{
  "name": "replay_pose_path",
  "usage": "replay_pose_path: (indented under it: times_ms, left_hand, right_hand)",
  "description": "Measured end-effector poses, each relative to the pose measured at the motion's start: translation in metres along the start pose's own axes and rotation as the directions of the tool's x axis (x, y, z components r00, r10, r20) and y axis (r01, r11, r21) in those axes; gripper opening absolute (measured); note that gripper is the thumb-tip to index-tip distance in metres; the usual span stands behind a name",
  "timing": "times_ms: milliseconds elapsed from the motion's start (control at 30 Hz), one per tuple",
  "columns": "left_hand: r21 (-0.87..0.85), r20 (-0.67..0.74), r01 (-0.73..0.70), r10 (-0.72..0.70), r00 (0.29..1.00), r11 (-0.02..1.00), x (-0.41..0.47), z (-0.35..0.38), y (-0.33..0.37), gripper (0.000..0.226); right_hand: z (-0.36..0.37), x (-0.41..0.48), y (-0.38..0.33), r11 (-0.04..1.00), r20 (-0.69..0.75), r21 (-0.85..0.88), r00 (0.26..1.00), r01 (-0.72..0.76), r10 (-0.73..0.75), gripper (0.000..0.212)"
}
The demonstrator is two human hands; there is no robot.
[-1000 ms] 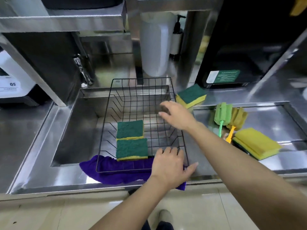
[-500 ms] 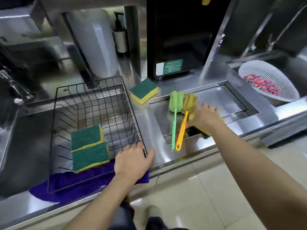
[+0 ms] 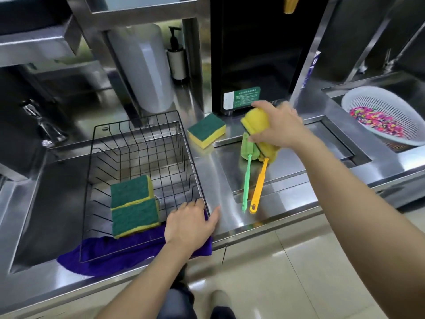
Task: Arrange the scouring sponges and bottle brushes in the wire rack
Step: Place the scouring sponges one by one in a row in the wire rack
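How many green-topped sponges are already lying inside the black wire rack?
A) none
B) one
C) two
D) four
C: two scouring sponges lie side by side on the floor of the wire rack; a third sponge sits outside it on the steel counter, and the right hand grips more sponges over the brushes.

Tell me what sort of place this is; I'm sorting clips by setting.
Probably a commercial kitchen's washing-up station: a stainless steel counter with a recessed sink, a tap and a soap pump bottle at the back.
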State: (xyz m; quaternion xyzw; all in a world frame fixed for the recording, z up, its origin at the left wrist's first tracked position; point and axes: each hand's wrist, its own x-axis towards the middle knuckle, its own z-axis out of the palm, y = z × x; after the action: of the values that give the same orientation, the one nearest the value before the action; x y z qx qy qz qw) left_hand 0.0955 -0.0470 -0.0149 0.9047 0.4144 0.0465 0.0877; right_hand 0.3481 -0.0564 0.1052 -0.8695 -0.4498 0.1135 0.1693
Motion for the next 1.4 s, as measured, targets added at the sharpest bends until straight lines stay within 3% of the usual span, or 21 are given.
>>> replay_pose_path:
  times_ms: [67,133,267,400,500,633,667,767,833,967,1033,1133,1300,1400]
  left_hand:
    - [-0.036,-0.014,-0.010,0.009,1.000,0.999,-0.001,-0.002,0.000,0.046]
    - [-0.087,-0.029,-0.013,0.011,1.000,0.996,-0.002,-0.003,-0.001,0.046]
    - [-0.130,-0.111,0.021,-0.036,0.993,0.991,-0.004,-0.010,-0.009,0.045]
    - [-0.064,-0.155,0.038,-0.048,0.987,0.997,-0.008,-0.016,-0.033,0.043]
    - [-0.034,-0.195,0.007,-0.013,0.981,0.999,-0.013,-0.021,-0.047,0.040]
    - [-0.006,-0.216,-0.024,0.022,0.976,1.000,-0.015,-0.022,-0.050,0.041]
    - [0.004,-0.214,-0.028,0.028,0.977,1.000,-0.015,-0.022,-0.049,0.041]
    - [0.014,-0.196,-0.016,0.018,0.980,1.000,-0.015,-0.021,-0.048,0.042]
    - [0.007,-0.198,-0.015,0.016,0.980,1.000,-0.015,-0.020,-0.049,0.041]
    - [0.002,-0.204,-0.004,0.005,0.979,1.000,-0.014,-0.019,-0.049,0.042]
    - [-0.026,-0.204,0.001,-0.007,0.979,1.000,-0.014,-0.018,-0.049,0.042]
    - [-0.032,-0.205,0.003,-0.009,0.979,0.999,-0.014,-0.018,-0.049,0.041]
    - [0.013,-0.182,0.002,0.000,0.983,1.000,-0.014,-0.018,-0.050,0.041]
    - [0.011,-0.165,0.013,-0.011,0.986,1.000,-0.014,-0.019,-0.049,0.042]
  right_hand:
    - [0.000,0.000,-0.019,0.956,-0.003,0.289,0.999,0.048,-0.049,0.072]
    - [0.010,0.000,-0.036,0.881,-0.008,0.470,0.999,0.049,-0.052,0.063]
    - [0.043,0.001,-0.065,0.877,-0.078,0.476,0.996,0.067,-0.033,0.057]
    - [0.069,0.007,-0.093,0.722,-0.038,0.685,0.995,0.092,-0.091,0.057]
    - [0.084,0.012,-0.110,0.666,0.009,0.742,0.993,0.072,-0.118,0.055]
    - [0.100,0.020,-0.132,0.583,0.112,0.812,0.975,0.023,-0.193,0.102]
    - [0.106,0.021,-0.137,0.601,0.134,0.799,0.969,0.019,-0.209,0.102]
    - [0.123,0.026,-0.151,0.634,0.204,0.773,0.952,-0.013,-0.229,0.075]
    - [0.135,0.029,-0.160,0.545,0.245,0.835,0.940,-0.080,-0.237,0.055]
    - [0.156,0.037,-0.170,0.380,0.356,0.891,0.903,-0.250,-0.241,0.051]
    - [0.163,0.041,-0.174,0.337,0.404,0.889,0.878,-0.310,-0.258,0.038]
    - [0.176,0.049,-0.180,0.405,0.407,0.863,0.890,-0.301,-0.206,0.024]
    - [0.201,0.056,-0.192,0.493,0.392,0.835,0.893,-0.244,-0.222,0.075]
    - [0.214,0.051,-0.199,0.561,0.448,0.786,0.865,-0.261,-0.225,0.070]
